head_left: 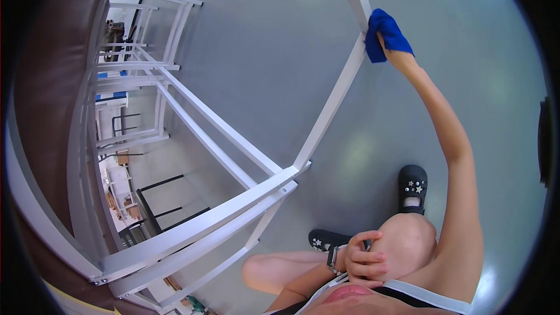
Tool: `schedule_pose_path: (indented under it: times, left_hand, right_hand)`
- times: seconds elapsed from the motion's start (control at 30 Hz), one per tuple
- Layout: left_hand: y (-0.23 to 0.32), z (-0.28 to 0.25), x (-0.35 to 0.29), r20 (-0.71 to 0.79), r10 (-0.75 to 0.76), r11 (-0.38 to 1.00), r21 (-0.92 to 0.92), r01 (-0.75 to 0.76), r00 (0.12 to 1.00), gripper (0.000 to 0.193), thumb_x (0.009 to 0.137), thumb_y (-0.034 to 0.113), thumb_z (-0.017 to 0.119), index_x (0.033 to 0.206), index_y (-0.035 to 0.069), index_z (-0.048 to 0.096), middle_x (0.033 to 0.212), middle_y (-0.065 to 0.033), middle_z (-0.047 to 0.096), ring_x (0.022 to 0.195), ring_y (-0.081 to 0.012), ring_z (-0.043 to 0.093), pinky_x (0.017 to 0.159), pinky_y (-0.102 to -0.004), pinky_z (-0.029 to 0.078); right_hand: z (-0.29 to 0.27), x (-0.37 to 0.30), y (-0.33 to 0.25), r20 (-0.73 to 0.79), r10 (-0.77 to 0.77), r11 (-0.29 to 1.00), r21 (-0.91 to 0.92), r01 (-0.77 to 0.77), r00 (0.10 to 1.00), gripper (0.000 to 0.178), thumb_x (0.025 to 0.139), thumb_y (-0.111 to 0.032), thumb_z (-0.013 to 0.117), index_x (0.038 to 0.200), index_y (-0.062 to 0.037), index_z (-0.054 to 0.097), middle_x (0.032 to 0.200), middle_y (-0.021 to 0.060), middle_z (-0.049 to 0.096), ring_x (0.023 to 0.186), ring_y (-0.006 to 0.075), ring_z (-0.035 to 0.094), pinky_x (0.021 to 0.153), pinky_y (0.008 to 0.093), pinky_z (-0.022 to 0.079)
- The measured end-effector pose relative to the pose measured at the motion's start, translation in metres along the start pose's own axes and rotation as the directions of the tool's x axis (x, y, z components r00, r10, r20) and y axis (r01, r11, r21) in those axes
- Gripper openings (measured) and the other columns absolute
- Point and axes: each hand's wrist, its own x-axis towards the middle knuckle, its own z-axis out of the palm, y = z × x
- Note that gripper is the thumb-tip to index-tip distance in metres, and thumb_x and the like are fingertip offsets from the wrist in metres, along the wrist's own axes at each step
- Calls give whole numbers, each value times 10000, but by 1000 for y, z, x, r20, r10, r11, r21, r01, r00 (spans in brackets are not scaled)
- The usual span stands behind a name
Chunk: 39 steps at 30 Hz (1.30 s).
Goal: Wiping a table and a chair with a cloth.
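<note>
My right hand (395, 51) reaches far forward at the end of a stretched arm, with a blue cloth (389, 30) gathered in it. The cloth lies against a white metal bar (335, 99) of a frame, at the place where two bars meet; part of the fingers is hidden under it. Close to my body, my left hand (366, 258) rests against my bent knee (409, 239), its fingers loosely bent and spread apart, with nothing in it. A watch (333, 258) is on the left wrist.
Thicker white beams (198, 221) of the frame cross at the left, beside a brown padded surface (55, 99). Long white rails (216, 128) run back to other white frames (175, 35). Black metal legs (154, 210) stand beyond. My dark shoes (412, 184) are on the grey floor (262, 46).
</note>
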Motion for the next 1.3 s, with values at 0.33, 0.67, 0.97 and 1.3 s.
schedule_pose_path:
  times: [0.33,0.67,0.97,1.3]
  left_hand:
    - [-3,6,-1,-82,4,1000,-11,-5,997,181,876,193,543,1047,252,553,1102,3,562,1060,-181,541,867,-624,451]
    - [1,8,-1,-123,-33,999,32,37,992,204,900,242,536,1101,267,556,1102,33,557,1057,-140,536,875,-598,468]
    - [-2,18,5,-218,-40,995,78,58,975,184,920,269,522,1066,169,572,1101,56,548,1046,-112,536,880,-565,482]
    - [-2,10,5,-154,-20,992,118,39,988,195,904,180,531,1097,180,555,1112,60,535,1065,-113,520,877,-547,493]
  right_hand:
    - [34,-29,76,119,236,963,-163,-216,964,479,831,-188,625,1251,-6,483,1206,212,541,1146,370,489,974,397,392]
    - [69,-39,96,197,889,322,373,-870,414,418,844,-208,619,1185,25,556,1169,138,593,1108,236,548,929,332,418]
    - [65,-29,75,241,867,129,737,-664,436,270,790,-85,563,1042,9,572,1031,104,605,960,195,573,859,315,448]
    - [77,-31,65,165,859,18,937,-350,484,203,765,32,507,952,8,581,942,103,616,871,237,611,774,350,510]
